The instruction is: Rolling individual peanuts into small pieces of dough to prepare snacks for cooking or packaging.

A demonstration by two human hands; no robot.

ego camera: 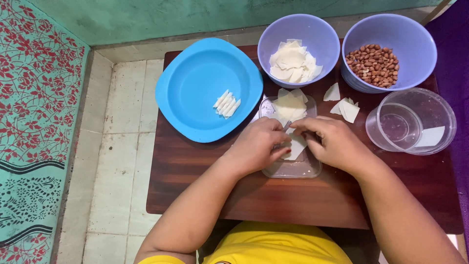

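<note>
Left hand point(256, 144) and right hand point(332, 142) — each grip pinched on a thin, pale dough square point(294, 145).

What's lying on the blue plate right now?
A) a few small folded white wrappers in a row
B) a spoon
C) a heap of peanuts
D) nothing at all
A: the blue plate holds a short row of small folded white wrappers; the peanuts sit in a separate purple bowl at the far right.
</note>
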